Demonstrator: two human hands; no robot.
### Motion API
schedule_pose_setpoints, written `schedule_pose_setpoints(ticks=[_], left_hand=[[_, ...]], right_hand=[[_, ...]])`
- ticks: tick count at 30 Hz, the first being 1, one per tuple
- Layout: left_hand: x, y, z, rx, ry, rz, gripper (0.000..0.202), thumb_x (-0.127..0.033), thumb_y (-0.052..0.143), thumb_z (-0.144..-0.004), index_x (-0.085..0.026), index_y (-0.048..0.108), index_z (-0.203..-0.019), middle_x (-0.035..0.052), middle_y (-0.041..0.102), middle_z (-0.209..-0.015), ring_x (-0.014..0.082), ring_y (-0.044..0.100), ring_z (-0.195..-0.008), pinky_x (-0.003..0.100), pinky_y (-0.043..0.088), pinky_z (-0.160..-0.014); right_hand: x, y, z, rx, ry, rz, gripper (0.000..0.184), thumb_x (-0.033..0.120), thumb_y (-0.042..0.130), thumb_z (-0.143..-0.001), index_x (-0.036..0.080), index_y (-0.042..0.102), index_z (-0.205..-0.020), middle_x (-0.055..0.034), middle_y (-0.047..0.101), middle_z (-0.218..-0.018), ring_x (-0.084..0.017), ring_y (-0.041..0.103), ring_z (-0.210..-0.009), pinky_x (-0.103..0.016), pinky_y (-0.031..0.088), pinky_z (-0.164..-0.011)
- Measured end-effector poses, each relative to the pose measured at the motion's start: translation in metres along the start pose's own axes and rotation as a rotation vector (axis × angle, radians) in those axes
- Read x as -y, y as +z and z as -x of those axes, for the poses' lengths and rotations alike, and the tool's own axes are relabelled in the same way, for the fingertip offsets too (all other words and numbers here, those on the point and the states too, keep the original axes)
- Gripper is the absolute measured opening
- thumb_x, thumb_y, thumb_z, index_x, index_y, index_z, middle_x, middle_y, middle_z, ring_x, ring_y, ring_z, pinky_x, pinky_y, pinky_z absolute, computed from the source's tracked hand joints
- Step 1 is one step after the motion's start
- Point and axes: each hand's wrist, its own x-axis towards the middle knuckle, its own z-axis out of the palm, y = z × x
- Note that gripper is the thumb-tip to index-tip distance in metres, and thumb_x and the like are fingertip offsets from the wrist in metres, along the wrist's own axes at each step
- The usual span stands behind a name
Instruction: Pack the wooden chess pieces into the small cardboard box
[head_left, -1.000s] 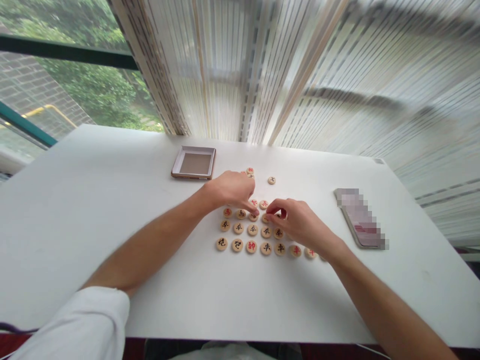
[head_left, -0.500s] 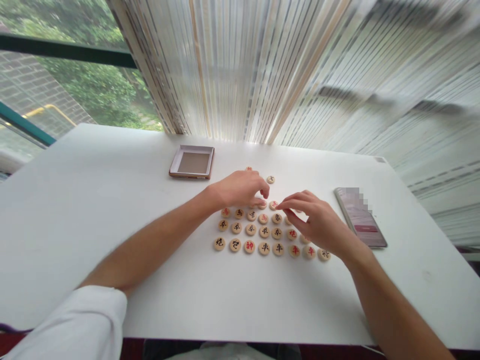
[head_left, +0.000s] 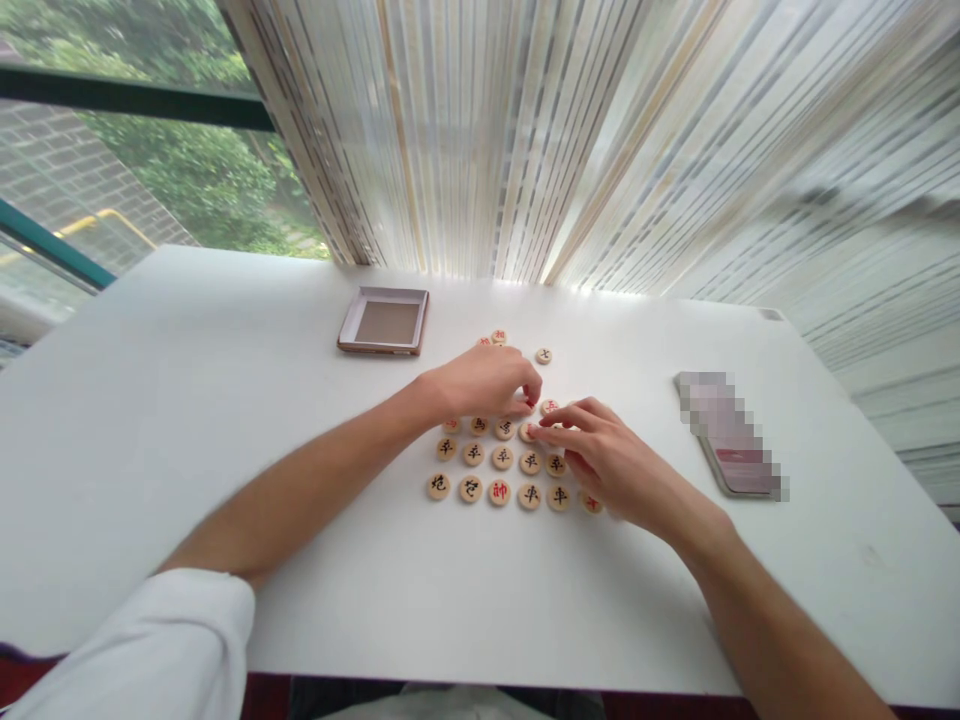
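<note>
Round wooden chess pieces (head_left: 500, 459) with black and red characters lie in three rows on the white table (head_left: 225, 400). My left hand (head_left: 484, 382) hovers over the far row, fingers curled and pinched on a piece I can barely see. My right hand (head_left: 607, 460) rests over the right end of the rows, its fingers pressed together on a piece (head_left: 529, 432) in the far row. Loose pieces (head_left: 544, 356) lie beyond the rows, one pair (head_left: 495, 338) just past my left hand.
A shallow open box (head_left: 384, 322) with a brown bottom sits at the back, left of the pieces. A phone (head_left: 731, 432) lies flat to the right. Striped blinds hang behind the table, with a window at the left.
My right hand drew back left and down onto the far row, now covering the rows' right end. My left hand stayed over the far row with its fingers curled.
</note>
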Motion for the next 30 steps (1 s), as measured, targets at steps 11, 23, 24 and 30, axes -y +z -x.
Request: schedule_pose_setpoints(ticks=[11, 23, 24, 30], left_hand=[[0.003, 0.000, 0.002, -0.038, -0.012, -0.015, 0.018, -0.039, 0.066, -0.090, -0.027, 0.078, -0.096, 0.0012, 0.076, -0.092, 0.0192, 0.067, -0.089, 0.029, 0.039, -0.069], [0.003, 0.004, 0.000, -0.048, 0.003, -0.024, 0.015, -0.033, 0.065, -0.090, -0.028, 0.079, -0.093, -0.0002, 0.078, -0.090, 0.0194, 0.068, -0.089, 0.028, 0.041, -0.070], [0.003, 0.004, 0.001, -0.049, 0.005, -0.024, 0.015, -0.034, 0.065, -0.090, -0.027, 0.079, -0.093, -0.0001, 0.078, -0.090, 0.0194, 0.068, -0.090, 0.028, 0.041, -0.070], [0.004, 0.003, 0.001, -0.068, 0.018, -0.020, 0.016, -0.037, 0.065, -0.092, -0.027, 0.077, -0.094, 0.0003, 0.077, -0.093, 0.0192, 0.067, -0.091, 0.028, 0.040, -0.070]], right_hand=[[-0.032, 0.001, 0.005, -0.199, 0.039, 0.015, 0.058, -0.001, 0.047, -0.090, 0.035, 0.065, -0.132, -0.0032, 0.068, -0.126, -0.027, 0.057, -0.112, -0.049, 0.053, -0.097], [-0.036, 0.006, 0.005, -0.100, 0.028, 0.095, 0.054, 0.004, 0.047, -0.096, 0.034, 0.061, -0.138, 0.0001, 0.065, -0.138, -0.027, 0.054, -0.121, -0.050, 0.047, -0.104], [-0.037, 0.006, 0.005, -0.100, 0.032, 0.095, 0.053, 0.004, 0.046, -0.096, 0.033, 0.061, -0.138, -0.0001, 0.065, -0.138, -0.027, 0.054, -0.121, -0.050, 0.047, -0.104], [-0.037, 0.001, 0.010, -0.128, 0.021, 0.082, 0.057, 0.000, 0.048, -0.091, 0.034, 0.063, -0.135, -0.0014, 0.067, -0.135, -0.027, 0.056, -0.118, -0.050, 0.049, -0.102]])
